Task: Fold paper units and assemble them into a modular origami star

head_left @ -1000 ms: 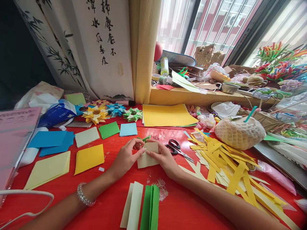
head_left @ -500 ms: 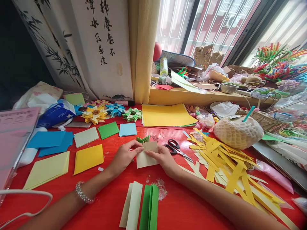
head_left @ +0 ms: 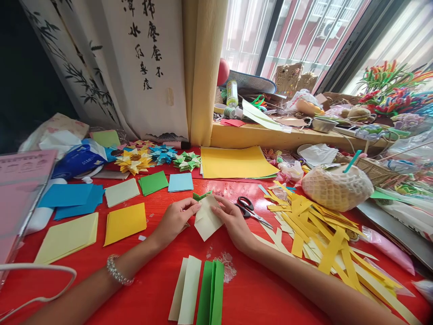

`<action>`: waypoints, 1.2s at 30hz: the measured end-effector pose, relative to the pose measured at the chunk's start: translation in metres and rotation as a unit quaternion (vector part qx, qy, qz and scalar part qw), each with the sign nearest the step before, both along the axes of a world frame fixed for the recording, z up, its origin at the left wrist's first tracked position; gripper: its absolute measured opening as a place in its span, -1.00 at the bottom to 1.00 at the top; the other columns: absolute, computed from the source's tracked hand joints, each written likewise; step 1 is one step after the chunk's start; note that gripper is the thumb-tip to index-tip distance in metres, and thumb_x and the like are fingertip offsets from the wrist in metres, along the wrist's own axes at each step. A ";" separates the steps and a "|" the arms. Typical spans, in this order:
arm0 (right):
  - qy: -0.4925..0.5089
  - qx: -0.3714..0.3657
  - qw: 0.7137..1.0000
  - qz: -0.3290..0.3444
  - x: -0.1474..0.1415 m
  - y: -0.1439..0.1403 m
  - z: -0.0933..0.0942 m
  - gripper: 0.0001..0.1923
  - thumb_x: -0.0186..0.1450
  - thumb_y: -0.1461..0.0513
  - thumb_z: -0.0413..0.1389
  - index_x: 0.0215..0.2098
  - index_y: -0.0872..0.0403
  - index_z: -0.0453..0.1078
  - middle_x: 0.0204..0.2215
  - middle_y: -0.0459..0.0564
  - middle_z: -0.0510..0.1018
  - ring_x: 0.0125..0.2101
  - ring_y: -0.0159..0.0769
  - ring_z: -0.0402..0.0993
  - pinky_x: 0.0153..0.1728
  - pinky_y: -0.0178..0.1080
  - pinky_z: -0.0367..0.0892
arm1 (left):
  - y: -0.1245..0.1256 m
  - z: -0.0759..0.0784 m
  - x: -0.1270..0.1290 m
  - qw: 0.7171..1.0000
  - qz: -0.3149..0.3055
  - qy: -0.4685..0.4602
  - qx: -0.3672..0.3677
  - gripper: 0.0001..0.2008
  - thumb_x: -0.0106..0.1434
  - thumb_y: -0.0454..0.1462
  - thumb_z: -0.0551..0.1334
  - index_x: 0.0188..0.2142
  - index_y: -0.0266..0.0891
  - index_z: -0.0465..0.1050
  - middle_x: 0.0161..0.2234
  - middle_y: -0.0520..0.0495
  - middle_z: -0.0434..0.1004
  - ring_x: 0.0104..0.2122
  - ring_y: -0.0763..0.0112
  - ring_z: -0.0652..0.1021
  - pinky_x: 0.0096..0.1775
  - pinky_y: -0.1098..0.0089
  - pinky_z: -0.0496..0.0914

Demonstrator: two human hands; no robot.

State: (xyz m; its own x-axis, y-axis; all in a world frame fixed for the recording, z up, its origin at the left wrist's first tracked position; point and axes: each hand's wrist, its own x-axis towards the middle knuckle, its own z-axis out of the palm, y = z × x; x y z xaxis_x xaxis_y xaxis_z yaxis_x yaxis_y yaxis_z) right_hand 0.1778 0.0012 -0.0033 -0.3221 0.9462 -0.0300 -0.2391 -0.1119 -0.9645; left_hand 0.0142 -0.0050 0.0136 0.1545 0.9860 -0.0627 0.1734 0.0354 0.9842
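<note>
- Red table [head_left: 142, 293] is filling the near scene; a window [head_left: 250, 36] is standing far right.
- Two hands are sharing one cream paper [head_left: 207, 221], tilted, at the table's middle: the left hand [head_left: 176, 221] is pinching its left edge, the right hand [head_left: 235, 223] is grasping its right side.
- One green folded piece [head_left: 201, 196] is showing just beyond; whether the left grip is including it, I cannot tell.
- Work is seemingly running partway: one yellow ring [head_left: 133, 168], one blue ring [head_left: 162, 158] and one green-white ring [head_left: 186, 167] are looking finished; the cream paper is looking unfinished.
- Six piles of paper squares [head_left: 125, 224] are waiting left.
- Two folded cream papers [head_left: 189, 289] and at least two folded green papers [head_left: 205, 293] are lying near.
- One pair of scissors [head_left: 252, 213] is resting right, beside uncountable cut strips [head_left: 333, 253].
</note>
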 end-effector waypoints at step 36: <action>-0.100 0.091 0.991 0.016 0.003 -0.005 0.005 -0.77 0.19 0.27 -0.01 -0.29 0.01 0.48 -0.29 -0.08 0.52 -0.30 -0.31 0.36 -0.34 -0.34 0.21 | 0.006 -0.005 -0.004 0.999 -0.005 0.028 0.032 -0.73 0.15 -0.09 0.08 -0.49 -0.24 0.32 -0.58 0.10 0.29 -0.56 0.51 0.35 -0.54 0.53 0.22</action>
